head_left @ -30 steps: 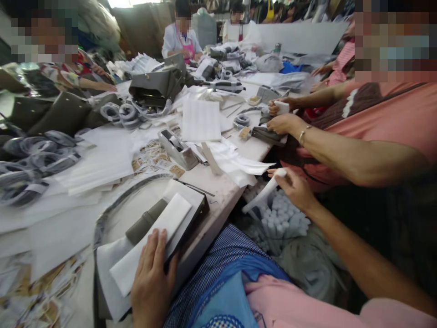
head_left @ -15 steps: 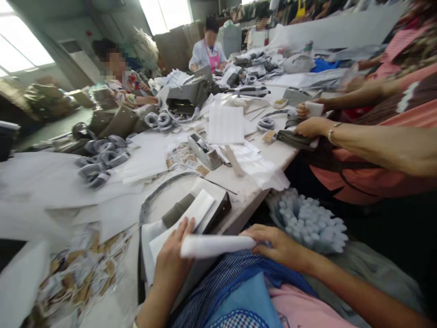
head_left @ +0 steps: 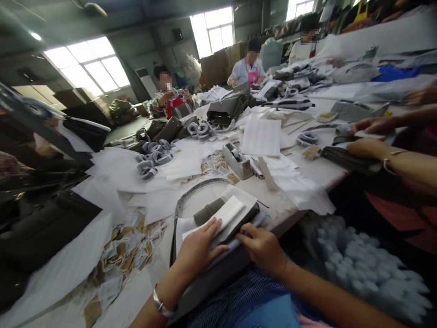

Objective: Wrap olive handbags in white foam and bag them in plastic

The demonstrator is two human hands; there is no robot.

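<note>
A grey-green handbag (head_left: 253, 212) lies at the table's near edge, its wrapped handle (head_left: 203, 183) arching up behind it. Folded white foam sheet (head_left: 229, 210) rests over it, beside a small olive-coloured roll (head_left: 208, 211). My left hand (head_left: 200, 246) presses down on the foam with fingers stretched and thumb apart. At the bag's near edge, my right hand (head_left: 262, 248) has curled fingers pinching the rim; its fingertips are partly hidden.
Behind the bag stands a tape dispenser (head_left: 237, 161) near a white foam stack (head_left: 261, 135). Loose tags (head_left: 131, 246) lie to the left. A bundle of white foam rolls (head_left: 362, 259) sits below the table at right. A co-worker's hands (head_left: 368, 148) handle a dark item nearby.
The white foam roll between my hands is no longer visible. My right hand has come to the bag's edge, while my left stays on the foam. The view has turned left.
</note>
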